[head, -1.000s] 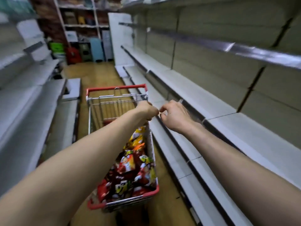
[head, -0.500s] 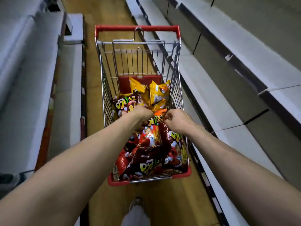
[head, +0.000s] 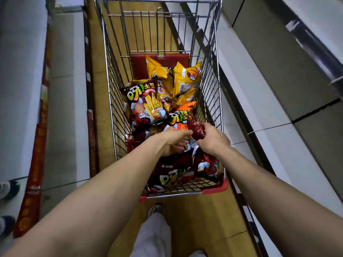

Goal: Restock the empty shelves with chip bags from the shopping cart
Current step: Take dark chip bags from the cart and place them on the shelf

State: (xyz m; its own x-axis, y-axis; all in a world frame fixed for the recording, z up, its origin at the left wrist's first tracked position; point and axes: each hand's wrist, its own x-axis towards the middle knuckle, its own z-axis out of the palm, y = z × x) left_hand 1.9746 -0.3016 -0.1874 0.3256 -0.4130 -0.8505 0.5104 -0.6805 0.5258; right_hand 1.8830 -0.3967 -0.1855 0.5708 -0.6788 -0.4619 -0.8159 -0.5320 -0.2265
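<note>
1. Beyond the person's shoe (head: pixel 156 210), the shopping cart (head: pixel 213 188) filled more of the view than a second before, as the gaze had dropped from the aisle into it.
2. The right hand (head: pixel 213 140) had closed round the twisted top of a dark-red chip bag (head: pixel 196 129). At its 9 o'clock the left hand (head: pixel 172 143) had sunk among the bags, fingertips hidden, so its grip could not be told.
3. Picking had seemingly begun, but no bag had left the cart.
4. Yellow bags (head: pixel 187 78) lay at 12 o'clock. The bare shelves (head: pixel 259 93) at 3 o'clock were cut off by the frame.

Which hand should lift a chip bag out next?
Right. The right hand grips the scrunched top of a dark red chip bag, with a bare shelf on its side. What the left hand holds is hidden.
</note>
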